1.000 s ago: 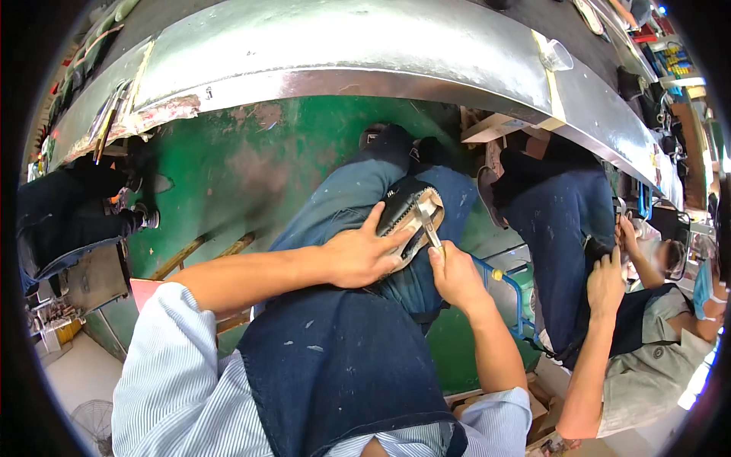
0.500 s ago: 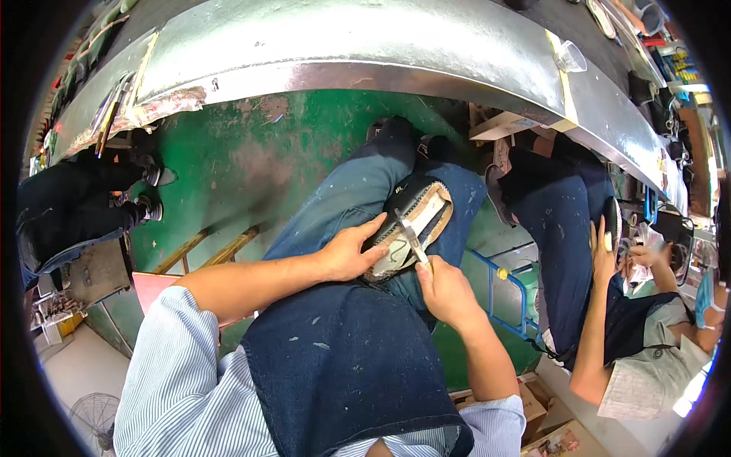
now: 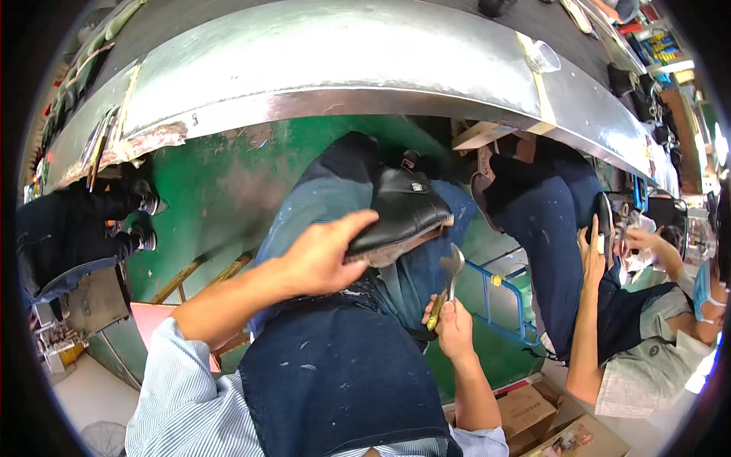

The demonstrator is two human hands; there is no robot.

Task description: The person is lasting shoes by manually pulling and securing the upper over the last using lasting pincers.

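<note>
A black shoe (image 3: 400,204) lies across my thighs, tilted so that its smooth upper faces up and its pale underside edge shows below. My left hand (image 3: 324,255) grips it at the near left end, fingers over the upper and thumb at the lower edge. To the right of the shoe and apart from it, my right hand (image 3: 454,327) is closed around a metal hand tool (image 3: 454,266) with a curved head and a yellow grip. The tool's head points up, away from me. Whether it is pincers or a hammer is unclear.
A long metal-faced bench (image 3: 304,68) curves across the far side, with a clear cup (image 3: 543,57) on it. On the right a co-worker's hand (image 3: 592,255) holds another shoe. A blue metal frame (image 3: 487,301) stands between us. Cardboard boxes (image 3: 525,411) sit behind at lower right.
The shoe has turned from sole up to upper up in my left hand. My right hand has drawn the tool off the sole, toward me and to the right.
</note>
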